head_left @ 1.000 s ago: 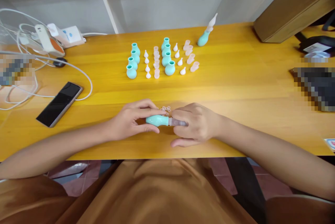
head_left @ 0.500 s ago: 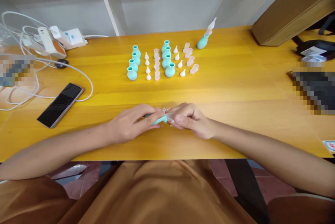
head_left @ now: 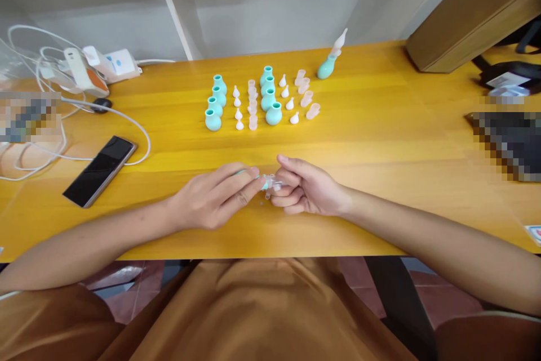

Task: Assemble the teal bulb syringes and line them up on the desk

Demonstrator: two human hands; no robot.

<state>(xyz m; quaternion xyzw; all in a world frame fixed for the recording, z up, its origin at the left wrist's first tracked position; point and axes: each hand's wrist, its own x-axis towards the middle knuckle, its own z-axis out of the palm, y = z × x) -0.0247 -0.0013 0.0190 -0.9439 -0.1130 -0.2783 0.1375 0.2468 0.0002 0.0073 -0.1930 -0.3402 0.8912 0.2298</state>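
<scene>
My left hand (head_left: 213, 199) grips a teal rubber bulb (head_left: 264, 183), almost all of it hidden under my fingers. My right hand (head_left: 310, 188) pinches a small clear tube piece (head_left: 276, 182) at the bulb's mouth, just above the yellow wooden table (head_left: 380, 141). Beyond my hands stand rows of teal bulbs (head_left: 213, 120), white tips (head_left: 239, 123) and pinkish clear tubes (head_left: 253, 121). One assembled bulb with tube and tip (head_left: 330, 62) stands tilted at the back.
A black phone (head_left: 100, 170) lies at the left, circled by white cables (head_left: 139, 131) running to a power strip (head_left: 107, 63). A brown box (head_left: 467, 12) sits at the back right, dark items (head_left: 509, 76) at the right edge.
The bulb, lying sideways and plainly visible a second ago, is now mostly covered by my left fingers. My right hand has rolled thumb-up and now pinches the clear piece at its mouth.
</scene>
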